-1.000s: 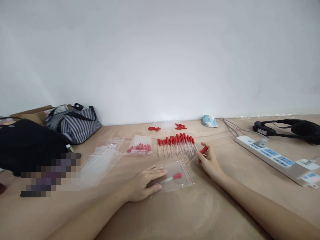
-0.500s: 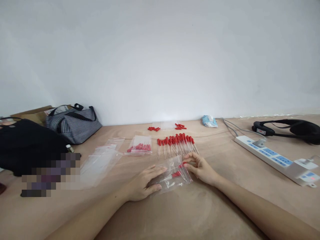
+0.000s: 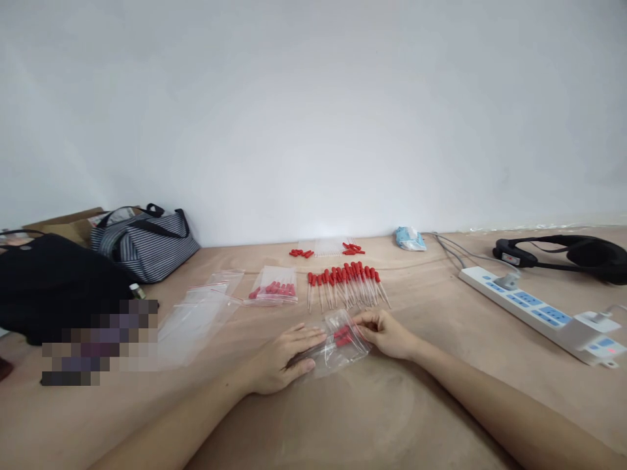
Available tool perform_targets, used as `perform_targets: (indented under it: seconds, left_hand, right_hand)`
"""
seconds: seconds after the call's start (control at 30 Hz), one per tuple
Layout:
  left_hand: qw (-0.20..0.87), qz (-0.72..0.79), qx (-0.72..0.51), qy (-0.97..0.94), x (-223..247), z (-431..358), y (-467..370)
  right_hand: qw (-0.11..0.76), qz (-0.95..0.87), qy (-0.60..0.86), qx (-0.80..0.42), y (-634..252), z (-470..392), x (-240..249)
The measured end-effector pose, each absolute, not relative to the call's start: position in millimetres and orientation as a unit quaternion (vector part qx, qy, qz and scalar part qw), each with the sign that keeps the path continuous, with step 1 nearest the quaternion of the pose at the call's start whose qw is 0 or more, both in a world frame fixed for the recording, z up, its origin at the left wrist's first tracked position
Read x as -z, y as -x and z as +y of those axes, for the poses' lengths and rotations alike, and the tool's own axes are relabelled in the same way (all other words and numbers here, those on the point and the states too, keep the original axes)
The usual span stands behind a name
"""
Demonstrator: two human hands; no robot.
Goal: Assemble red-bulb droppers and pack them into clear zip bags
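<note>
A clear zip-lock bag [image 3: 330, 358] lies on the table between my hands, with red-bulbed droppers [image 3: 343, 340] inside. My left hand [image 3: 289, 358] rests over the bag's left part, fingers stretched out and thumb apart. At its right, mouth end, my right hand [image 3: 385, 333] has its fingers closed on the bag's edge, close to the red bulbs; its fingertips are partly hidden. Just beyond stands a fanned row of red-bulbed glass droppers [image 3: 343, 277]. Left of the row lies a filled bag [image 3: 278, 273] with red bulbs in it.
Flat clear bags [image 3: 196, 320] lie to the left, near a striped bag [image 3: 157, 248] and a black bag [image 3: 63, 281]. Loose red bulbs [image 3: 353, 249] lie near the wall. A power strip [image 3: 529, 307], black headgear [image 3: 563, 258] and a blue-white packet [image 3: 410, 238] are right.
My right hand has shifted left. The red bulb at its fingertips has moved left, further into the bag, beside the other one. My left hand has hardly moved.
</note>
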State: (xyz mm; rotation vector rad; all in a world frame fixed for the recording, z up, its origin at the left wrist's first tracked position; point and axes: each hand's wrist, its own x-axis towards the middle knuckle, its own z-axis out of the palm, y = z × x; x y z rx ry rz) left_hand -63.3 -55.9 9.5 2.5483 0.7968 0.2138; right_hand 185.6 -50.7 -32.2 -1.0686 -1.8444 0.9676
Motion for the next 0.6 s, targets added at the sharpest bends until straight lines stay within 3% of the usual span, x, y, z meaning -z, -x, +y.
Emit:
perform_targets:
  seconds: [0.1, 0.17, 0.3, 0.4, 0.6]
  left_hand:
    - [0.229, 0.298, -0.075, -0.924, -11, -57, 63]
    - [0.228, 0.302, -0.075, -0.922, -12, -58, 63]
    - [0.218, 0.29, -0.099, -0.927, -9, -57, 64]
    - [0.186, 0.264, -0.151, -0.934, -5, -57, 65]
    - [0.197, 0.267, -0.183, -0.925, 2, -57, 66]
  right_hand:
    - [0.426, -0.673, 0.479, -0.37, -202, -35, 33]
    - [0.447, -0.627, 0.576, -0.274, -218, -19, 32]
    - [0.358, -0.551, 0.74, -0.144, -246, 11, 26]
    - [0.297, -0.55, 0.77, -0.129, -251, 26, 22]
    - [0.286, -0.563, 0.763, -0.138, -238, 41, 15]
